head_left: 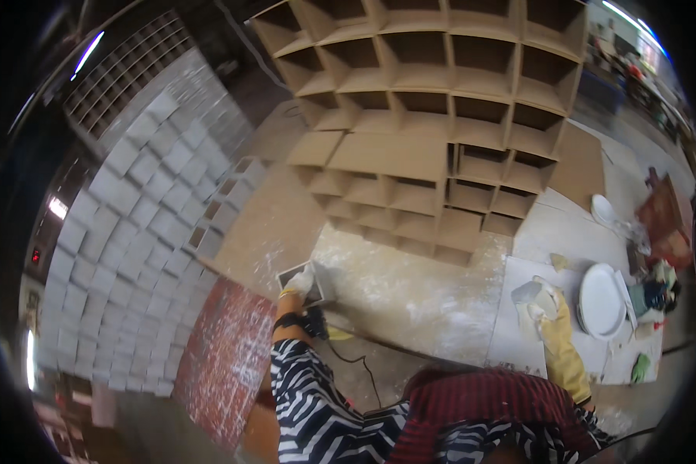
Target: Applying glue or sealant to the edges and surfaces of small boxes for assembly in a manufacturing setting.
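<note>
My left hand [300,284], in a whitish glove, grips the edge of a small open grey box [320,281] at the near left of the work surface. Its fingers close over the box wall. To the right, my right hand [545,303], gloved and with a yellow sleeve cover above it, is over a white board. A grey flat piece [525,291] shows at its fingers; its kind I cannot make out. Close to that hand lies a round white lid or dish [602,301]. A yellowish scrap [558,262] rests just beyond it.
A big brown cubby shelf [414,66] stands ahead, with smaller brown compartments at its foot. Stacked grey-white boxes [131,209] rise on the left beside a red, white-smeared board [224,356]. A black cable [367,371] hangs near me. White dust marks the work surface [410,286].
</note>
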`<state>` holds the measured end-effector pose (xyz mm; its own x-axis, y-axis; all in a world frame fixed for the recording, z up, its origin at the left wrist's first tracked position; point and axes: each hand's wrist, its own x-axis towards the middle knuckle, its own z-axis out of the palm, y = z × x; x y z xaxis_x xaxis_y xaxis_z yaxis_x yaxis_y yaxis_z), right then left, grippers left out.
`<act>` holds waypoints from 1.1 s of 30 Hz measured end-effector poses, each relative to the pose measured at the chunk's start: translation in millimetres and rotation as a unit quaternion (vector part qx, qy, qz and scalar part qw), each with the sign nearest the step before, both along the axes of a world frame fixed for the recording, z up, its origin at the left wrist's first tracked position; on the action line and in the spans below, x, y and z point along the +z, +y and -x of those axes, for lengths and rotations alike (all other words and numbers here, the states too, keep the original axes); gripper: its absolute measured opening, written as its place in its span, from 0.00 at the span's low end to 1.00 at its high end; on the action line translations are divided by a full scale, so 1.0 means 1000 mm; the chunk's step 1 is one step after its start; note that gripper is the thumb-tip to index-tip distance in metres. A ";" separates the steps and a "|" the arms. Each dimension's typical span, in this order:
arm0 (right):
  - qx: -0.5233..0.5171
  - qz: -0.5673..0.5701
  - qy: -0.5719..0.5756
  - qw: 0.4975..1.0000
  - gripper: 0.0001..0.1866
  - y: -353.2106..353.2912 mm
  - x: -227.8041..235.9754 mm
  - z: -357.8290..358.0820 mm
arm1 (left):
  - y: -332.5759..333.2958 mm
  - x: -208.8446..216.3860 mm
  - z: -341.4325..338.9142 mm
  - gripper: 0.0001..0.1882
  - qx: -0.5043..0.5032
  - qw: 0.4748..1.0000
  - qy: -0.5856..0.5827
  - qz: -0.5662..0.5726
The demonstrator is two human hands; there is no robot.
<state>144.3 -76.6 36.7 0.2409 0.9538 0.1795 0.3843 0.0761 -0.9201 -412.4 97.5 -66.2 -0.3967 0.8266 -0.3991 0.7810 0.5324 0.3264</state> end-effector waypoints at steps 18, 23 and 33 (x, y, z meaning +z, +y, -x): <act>-0.034 0.037 0.421 0.906 0.23 -0.036 0.005 -0.020 | 0.022 0.128 -0.279 0.31 -0.196 0.832 -0.361 -0.374; -0.058 0.015 0.462 0.885 0.23 -0.061 -0.007 -0.041 | -0.027 0.022 -0.308 0.22 -0.101 0.693 -0.670 -0.246; -0.318 0.084 0.198 0.923 0.24 -0.087 0.018 -0.148 | 0.022 -0.049 -0.397 0.31 0.026 0.725 -0.683 -0.084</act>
